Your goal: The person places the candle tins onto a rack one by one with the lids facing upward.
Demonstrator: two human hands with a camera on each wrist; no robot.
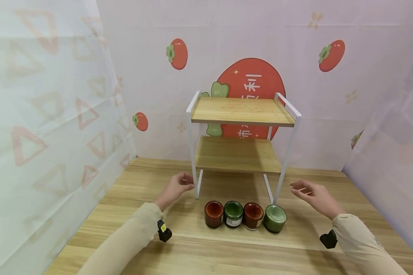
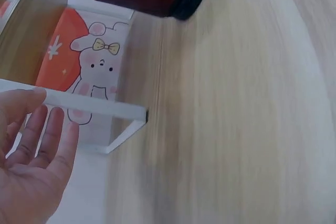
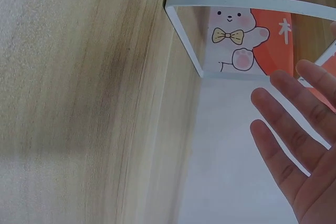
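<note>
A two-tier rack [image 1: 237, 152] with wooden boards and a white metal frame stands on the table. My left hand [image 1: 179, 186] is at its left front leg [image 1: 192, 160], fingers loosely bent. In the left wrist view, the thumb tip overlaps the white leg [image 2: 100, 103] and the other fingers spread below it. To the right of the rack, my right hand [image 1: 313, 194] hovers apart from the right front leg [image 1: 286, 164], its fingers extended and holding nothing. The right wrist view shows the right-hand fingers [image 3: 286, 129] spread.
In front of the rack sits a row of glass jars: a red-brown jar [image 1: 213, 214], a dark green jar [image 1: 233, 214], another red-brown jar [image 1: 253, 215] and a lighter green jar [image 1: 275, 219]. Printed sheets [image 1: 151, 68] wall the wooden table [image 1: 192, 252] at the back and sides.
</note>
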